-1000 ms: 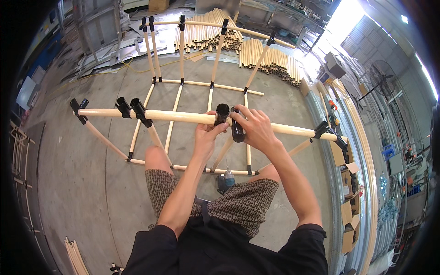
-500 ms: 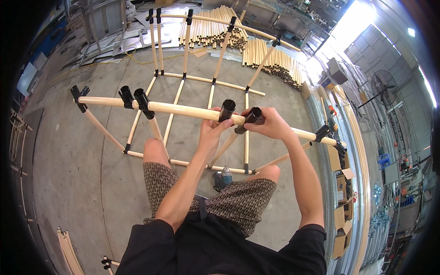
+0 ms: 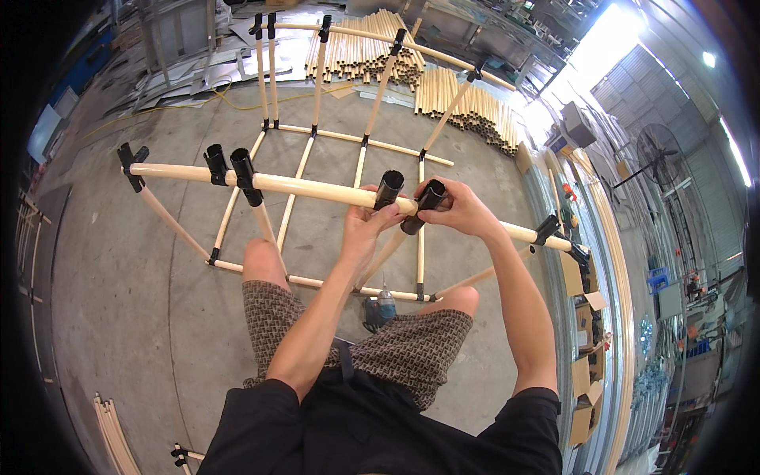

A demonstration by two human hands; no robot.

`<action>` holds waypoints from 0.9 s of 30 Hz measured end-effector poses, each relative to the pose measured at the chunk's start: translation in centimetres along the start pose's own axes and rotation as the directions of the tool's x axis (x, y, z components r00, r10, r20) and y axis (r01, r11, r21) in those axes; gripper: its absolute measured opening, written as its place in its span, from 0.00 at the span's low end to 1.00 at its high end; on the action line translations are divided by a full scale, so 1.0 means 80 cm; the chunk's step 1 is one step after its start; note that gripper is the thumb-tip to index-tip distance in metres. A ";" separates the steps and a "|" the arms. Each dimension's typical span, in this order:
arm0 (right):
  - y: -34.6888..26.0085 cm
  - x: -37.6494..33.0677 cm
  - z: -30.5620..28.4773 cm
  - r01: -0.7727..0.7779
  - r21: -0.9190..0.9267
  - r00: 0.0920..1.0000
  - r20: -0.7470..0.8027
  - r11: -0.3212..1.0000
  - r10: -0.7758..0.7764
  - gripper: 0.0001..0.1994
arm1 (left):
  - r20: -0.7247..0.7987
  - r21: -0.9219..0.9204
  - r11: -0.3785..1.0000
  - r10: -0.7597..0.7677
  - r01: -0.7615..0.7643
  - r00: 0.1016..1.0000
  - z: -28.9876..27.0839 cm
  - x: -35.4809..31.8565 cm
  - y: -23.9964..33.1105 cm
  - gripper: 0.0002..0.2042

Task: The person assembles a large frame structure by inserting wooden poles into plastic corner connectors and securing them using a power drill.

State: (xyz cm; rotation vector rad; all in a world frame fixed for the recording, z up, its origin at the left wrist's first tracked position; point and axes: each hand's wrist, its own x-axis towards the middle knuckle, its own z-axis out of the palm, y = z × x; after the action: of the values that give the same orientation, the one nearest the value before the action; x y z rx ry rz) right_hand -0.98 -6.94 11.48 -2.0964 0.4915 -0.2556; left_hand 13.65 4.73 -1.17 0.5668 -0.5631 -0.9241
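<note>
A cream pipe [image 3: 317, 189] runs across in front of me as the near top rail of a pipe frame. My left hand [image 3: 367, 231] is closed around this rail, its thumb against a black pipe joint [image 3: 389, 188] that points upward. Just to the right, my right hand [image 3: 465, 210] grips a second black pipe joint [image 3: 430, 194] between thumb and fingers, where an upright pipe meets the rail. The two joints stand close together, slightly apart. Further left on the rail sit more black joints [image 3: 244, 172]. My fingers behind the rail are hidden.
On the floor between my knees lies a power drill [image 3: 385, 303]. The frame's far top rail [image 3: 368, 37] stands beyond, with stacked pipes [image 3: 467, 107] behind it. Open cardboard boxes [image 3: 582, 372] and long metal profiles line the right. A standing fan [image 3: 657, 154] is farther back.
Both hands keep their places on the two joints. The right joint looks slightly turned toward the left one. The whole view has shifted a little.
</note>
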 end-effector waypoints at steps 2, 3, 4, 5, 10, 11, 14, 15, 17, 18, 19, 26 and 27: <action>0.008 0.000 0.002 0.021 0.031 1.000 -0.019 0.999 -0.020 0.16 | 0.014 -0.014 1.000 0.002 -0.001 1.000 -0.001 0.000 -0.002 0.18; 0.009 0.001 0.004 0.033 0.047 0.999 -0.027 0.998 -0.032 0.16 | 0.019 -0.020 1.000 0.003 -0.003 1.000 -0.001 0.000 -0.001 0.18; 0.007 0.001 0.003 0.020 0.027 0.999 -0.029 0.999 -0.019 0.16 | 0.016 -0.025 1.000 0.006 -0.005 1.000 -0.001 0.001 -0.001 0.17; 0.004 0.001 0.002 0.007 0.008 0.999 -0.032 1.000 -0.007 0.16 | 0.013 -0.029 1.000 0.008 -0.008 1.000 -0.002 0.002 -0.001 0.17; 0.012 0.004 0.002 0.011 0.003 0.999 -0.042 1.000 -0.011 0.16 | 0.012 -0.044 0.999 -0.001 0.001 1.000 -0.003 0.004 -0.001 0.17; 0.010 0.003 0.000 -0.005 0.001 0.999 -0.040 1.000 0.005 0.16 | 0.014 -0.047 0.999 -0.001 0.002 1.000 -0.003 0.005 -0.003 0.18; 0.002 -0.001 -0.004 -0.050 -0.021 0.996 -0.072 0.999 0.048 0.17 | 0.022 -0.045 0.999 0.014 -0.013 1.000 -0.004 0.005 -0.003 0.18; -0.004 -0.002 -0.007 -0.064 -0.033 0.994 -0.090 0.997 0.061 0.18 | 0.027 -0.044 0.999 0.022 -0.021 0.999 -0.003 0.005 -0.002 0.18; -0.022 -0.010 -0.005 -0.030 -0.515 0.977 -0.197 0.856 -0.084 0.21 | 0.037 -0.052 0.998 0.022 -0.020 0.999 -0.002 0.005 -0.005 0.18; -0.031 -0.011 -0.001 -0.026 -0.711 0.961 -0.211 0.703 -0.178 0.23 | 0.034 -0.047 0.998 0.029 -0.027 0.999 -0.007 0.006 -0.003 0.18; -0.044 -0.014 0.006 -0.101 -0.662 0.955 -0.274 0.743 -0.115 0.24 | 0.027 -0.044 0.999 0.029 -0.028 0.999 -0.008 0.006 -0.002 0.17; -0.044 -0.001 0.061 -0.350 -0.570 0.849 -0.528 0.743 -0.005 0.21 | 0.036 -0.070 0.998 0.004 -0.001 0.999 -0.001 0.005 0.000 0.17; -0.044 0.001 0.062 -0.358 -0.553 0.840 -0.543 0.752 0.000 0.20 | 0.041 -0.067 0.998 0.004 -0.001 0.999 -0.002 0.005 0.000 0.17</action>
State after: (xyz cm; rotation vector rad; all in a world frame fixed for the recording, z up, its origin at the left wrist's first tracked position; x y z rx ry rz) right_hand 1.77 -1.49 11.76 -2.6115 1.2623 -0.6118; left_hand 13.98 4.47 -1.21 0.4872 -0.5678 -0.9508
